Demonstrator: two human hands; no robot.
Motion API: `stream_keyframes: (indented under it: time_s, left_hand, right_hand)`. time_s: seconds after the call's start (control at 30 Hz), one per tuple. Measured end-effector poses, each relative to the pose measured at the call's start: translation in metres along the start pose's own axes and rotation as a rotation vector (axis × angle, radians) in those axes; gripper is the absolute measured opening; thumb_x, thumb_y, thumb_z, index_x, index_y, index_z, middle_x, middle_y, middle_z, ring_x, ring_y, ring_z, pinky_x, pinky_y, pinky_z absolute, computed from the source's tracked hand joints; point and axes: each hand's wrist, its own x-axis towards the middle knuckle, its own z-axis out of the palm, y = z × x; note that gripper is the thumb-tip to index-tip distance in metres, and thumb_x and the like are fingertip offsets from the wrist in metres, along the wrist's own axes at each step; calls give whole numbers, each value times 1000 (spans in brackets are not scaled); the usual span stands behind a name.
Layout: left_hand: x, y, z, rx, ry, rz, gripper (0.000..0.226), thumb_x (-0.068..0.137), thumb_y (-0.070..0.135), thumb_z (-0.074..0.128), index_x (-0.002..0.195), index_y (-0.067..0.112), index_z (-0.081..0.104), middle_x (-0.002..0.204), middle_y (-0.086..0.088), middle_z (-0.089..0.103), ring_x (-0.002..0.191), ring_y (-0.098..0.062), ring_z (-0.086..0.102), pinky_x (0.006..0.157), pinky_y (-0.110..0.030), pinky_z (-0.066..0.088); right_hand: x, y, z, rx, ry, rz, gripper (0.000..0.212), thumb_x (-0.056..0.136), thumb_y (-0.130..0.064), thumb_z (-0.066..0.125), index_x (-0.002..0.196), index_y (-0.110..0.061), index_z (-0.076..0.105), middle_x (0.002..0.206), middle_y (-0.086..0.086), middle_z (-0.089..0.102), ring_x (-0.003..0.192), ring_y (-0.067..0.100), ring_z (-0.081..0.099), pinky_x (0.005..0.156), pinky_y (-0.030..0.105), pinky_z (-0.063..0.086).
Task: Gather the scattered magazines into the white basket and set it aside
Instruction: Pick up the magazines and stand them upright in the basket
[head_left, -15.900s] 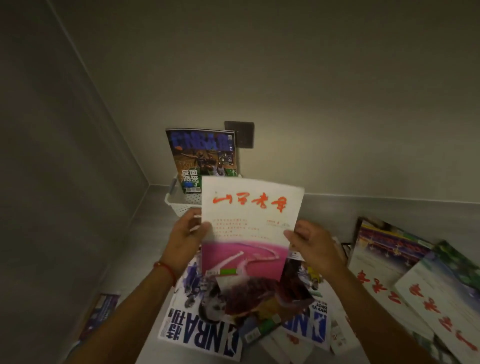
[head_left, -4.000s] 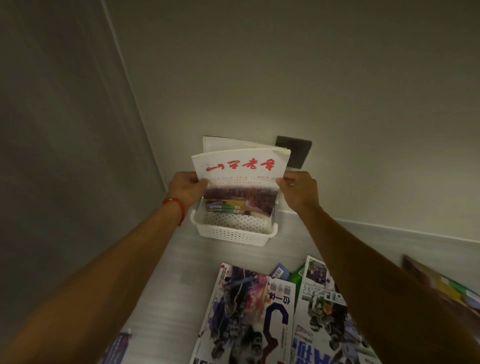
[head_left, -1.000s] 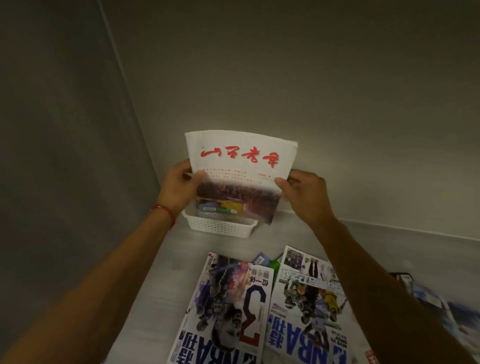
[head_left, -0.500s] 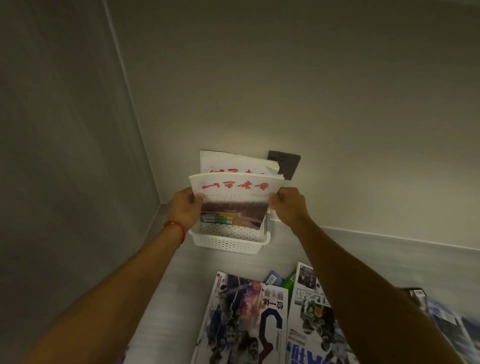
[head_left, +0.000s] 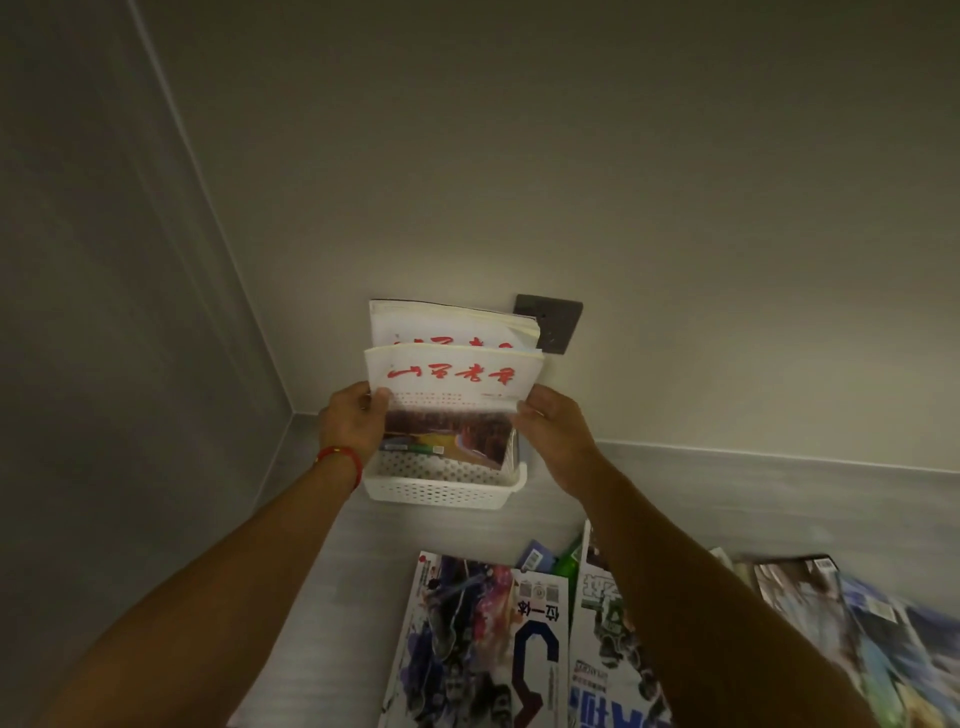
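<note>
A white perforated basket (head_left: 441, 493) stands on the grey surface in the corner against the back wall. Upright magazines (head_left: 452, 327) stand in it, white tops showing. In front of them I hold a white magazine with red characters (head_left: 452, 384) upright, its lower edge down inside the basket. My left hand (head_left: 353, 421) grips its left edge and my right hand (head_left: 556, 431) grips its right edge. Two glossy sports magazines (head_left: 483, 639) lie flat on the surface nearer to me, partly hidden by my right forearm.
A dark wall plate (head_left: 556, 322) sits on the back wall behind the basket. A grey side wall (head_left: 104, 364) closes off the left. More magazines (head_left: 841, 618) lie blurred at the lower right. A red cord circles my left wrist.
Over the last second the white magazine came down from in front of the basket into it, in front of the ones standing there. Both hands kept hold of its edges.
</note>
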Motion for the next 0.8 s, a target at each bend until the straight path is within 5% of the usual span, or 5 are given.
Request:
stream_keyframes:
  time_s: [0.23, 0.47, 0.63, 0.73, 0.8]
  left_hand:
    - [5, 19, 8, 15, 107, -88, 42, 94, 33, 60, 107, -5, 73, 107, -29, 72, 102, -41, 69, 92, -41, 53]
    - [10, 26, 13, -29, 187, -179, 46, 93, 33, 62, 107, -10, 71, 105, -30, 71, 101, -40, 69, 91, -46, 55]
    - [9, 31, 15, 0, 169, -224, 51, 94, 38, 56, 111, -9, 69, 113, -29, 69, 106, -42, 65, 86, -40, 51]
    - [4, 27, 16, -1, 93, -190, 45, 94, 29, 58, 115, -11, 62, 123, -31, 63, 115, -44, 59, 99, -46, 48]
    - [-11, 25, 20, -26, 108, -178, 41, 93, 16, 58, 122, -12, 56, 131, -31, 57, 122, -44, 55, 106, -43, 44]
  right_hand:
    - [-28, 24, -42, -383, -6, 40, 37, 91, -6, 62, 128, -7, 61, 127, 10, 63, 110, 27, 63, 99, 46, 52]
    - [-95, 109, -116, -463, 83, 233, 25, 92, -12, 61, 115, -18, 68, 107, 2, 70, 95, 17, 68, 88, 36, 57]
    - [-132, 163, -140, -595, 162, 392, 14, 95, -17, 58, 98, -25, 69, 90, -3, 66, 71, 0, 61, 54, 8, 47]
    - [-146, 185, -143, -667, 253, 511, 30, 96, -22, 55, 123, -12, 61, 115, 14, 65, 93, 21, 63, 81, 31, 55]
    - [-152, 193, -142, -704, 260, 595, 45, 95, -29, 52, 136, -11, 48, 133, 21, 53, 118, 36, 54, 101, 48, 48]
